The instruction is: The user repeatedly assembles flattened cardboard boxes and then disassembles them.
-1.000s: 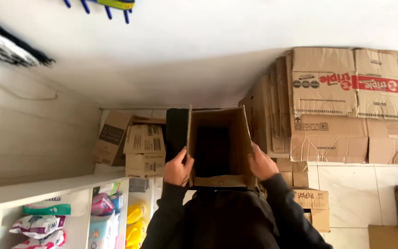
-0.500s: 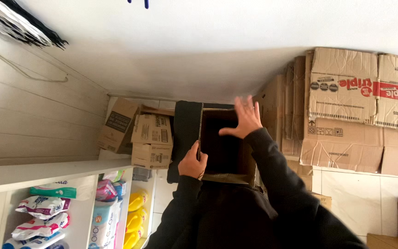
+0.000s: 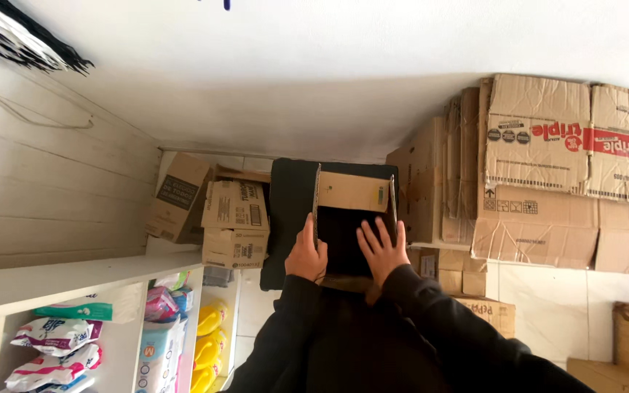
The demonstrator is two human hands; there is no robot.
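Both black-sleeved arms reach forward side by side. The left hand (image 3: pixel 306 255) is curled in a grip; the right hand (image 3: pixel 382 251) lies flat, fingers spread.

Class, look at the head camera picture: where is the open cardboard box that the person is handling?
The open cardboard box sits at the picture's centre, between the left hand and right hand, against a black panel, beside the flattened carton stack.

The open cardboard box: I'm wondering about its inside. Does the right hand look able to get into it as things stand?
Probably yes. The right hand already lies spread at the dark opening of the open cardboard box, whose flaps stand apart, while the left hand grips its side wall.
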